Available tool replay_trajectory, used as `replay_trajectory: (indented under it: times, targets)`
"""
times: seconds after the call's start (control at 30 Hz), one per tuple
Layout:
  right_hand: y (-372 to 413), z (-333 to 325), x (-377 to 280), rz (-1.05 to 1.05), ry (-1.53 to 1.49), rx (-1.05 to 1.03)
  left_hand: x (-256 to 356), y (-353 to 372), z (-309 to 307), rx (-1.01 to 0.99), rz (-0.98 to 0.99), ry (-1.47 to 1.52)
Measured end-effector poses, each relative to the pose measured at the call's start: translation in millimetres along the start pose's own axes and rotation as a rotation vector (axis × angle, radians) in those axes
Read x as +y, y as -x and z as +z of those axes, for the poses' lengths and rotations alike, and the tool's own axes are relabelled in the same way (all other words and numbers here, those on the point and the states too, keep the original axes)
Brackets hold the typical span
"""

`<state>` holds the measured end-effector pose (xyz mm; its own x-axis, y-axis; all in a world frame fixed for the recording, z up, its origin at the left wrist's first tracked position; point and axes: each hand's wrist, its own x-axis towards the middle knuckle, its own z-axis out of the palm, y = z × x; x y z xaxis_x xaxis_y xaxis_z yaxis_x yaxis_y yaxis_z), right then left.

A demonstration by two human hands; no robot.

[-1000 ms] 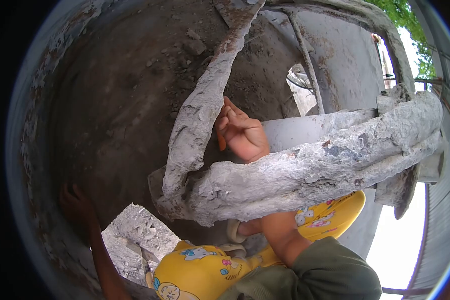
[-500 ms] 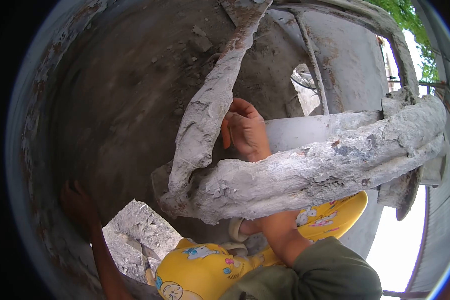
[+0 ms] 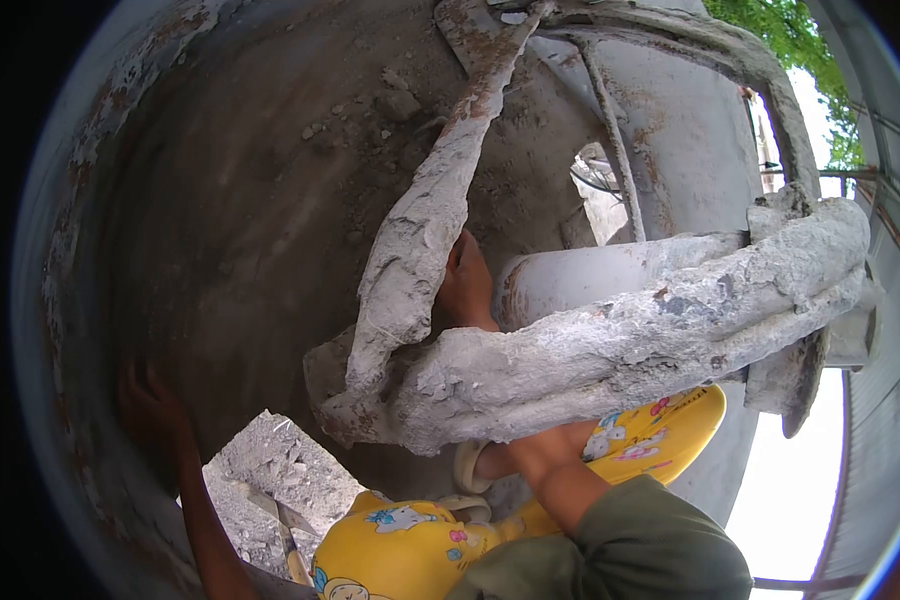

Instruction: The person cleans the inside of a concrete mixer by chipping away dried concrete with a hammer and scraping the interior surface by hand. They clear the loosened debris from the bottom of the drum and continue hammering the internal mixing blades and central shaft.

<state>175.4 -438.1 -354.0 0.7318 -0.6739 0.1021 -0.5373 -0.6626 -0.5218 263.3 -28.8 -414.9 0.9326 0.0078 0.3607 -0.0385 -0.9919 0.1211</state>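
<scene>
My right hand [image 3: 467,285] reaches behind a cement-crusted paddle arm [image 3: 410,250] inside a drum. Its fingers look curled, and the paddle arm hides most of them. Whatever they hold is out of sight. My right forearm passes behind a thick crusted shaft [image 3: 610,350]. At the lower left, my left hand [image 3: 155,405] lies in shadow on the drum wall [image 3: 200,300], fingers apart, holding nothing that I can see.
A grey pipe [image 3: 590,280] runs behind the shaft, and a thin rod [image 3: 615,140] stands above it. Loose lumps [image 3: 398,103] lie on the drum's inside. Below is a square opening [image 3: 280,460] with rubble beyond. My yellow-clad knee [image 3: 400,540] is close to the shaft.
My right hand has moved left and down, further behind the paddle arm. A narrow orange piece seen at its fingers before is now hidden. My left hand stays in place. The view has shifted slightly.
</scene>
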Motion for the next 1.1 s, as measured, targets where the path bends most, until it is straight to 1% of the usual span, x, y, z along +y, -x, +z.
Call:
replay_trajectory:
  times: [0.07,0.13,0.17,0.27,0.33,0.43,0.57,0.67,0.77,0.87,0.97,1.03,1.1]
  targets:
    - [-11,-4,-3,-0.005,0.000,0.039,-2,1,3,0.003,0.001,-0.022]
    - [-33,-1,-4,0.039,0.036,0.085,0,0,-3,0.013,0.011,-0.053]
    - [-45,0,-6,0.064,0.052,0.108,2,0,-6,-0.019,0.000,-0.062]
    - [-91,10,-4,0.220,0.148,0.102,5,-4,-14,-0.090,-0.032,-0.087]
    - [-104,13,-3,0.286,0.218,0.070,6,-4,-15,-0.117,-0.054,-0.102]
    - [-99,22,-5,0.213,0.304,-0.004,7,-2,-13,-0.051,-0.029,-0.086]
    - [-75,30,-12,0.080,0.331,-0.085,2,0,-5,-0.049,-0.049,-0.107]
    - [-51,9,-16,-0.027,0.268,-0.170,2,4,-4,-0.045,-0.084,-0.121]
    - [-17,-28,-25,-0.015,-0.020,-0.292,1,5,-2,-0.023,-0.063,-0.093]
    - [5,-52,-32,-0.041,0.004,-0.308,3,3,-10,-0.054,-0.057,-0.068]
    - [20,-31,-17,-0.030,0.150,-0.132,11,-2,-25,-0.123,-0.040,-0.045]
    - [36,-20,-18,0.024,-0.020,0.085,12,0,-26,-0.121,-0.052,-0.041]
    - [63,-17,-18,0.080,-0.149,0.148,18,0,-32,-0.137,-0.071,-0.046]
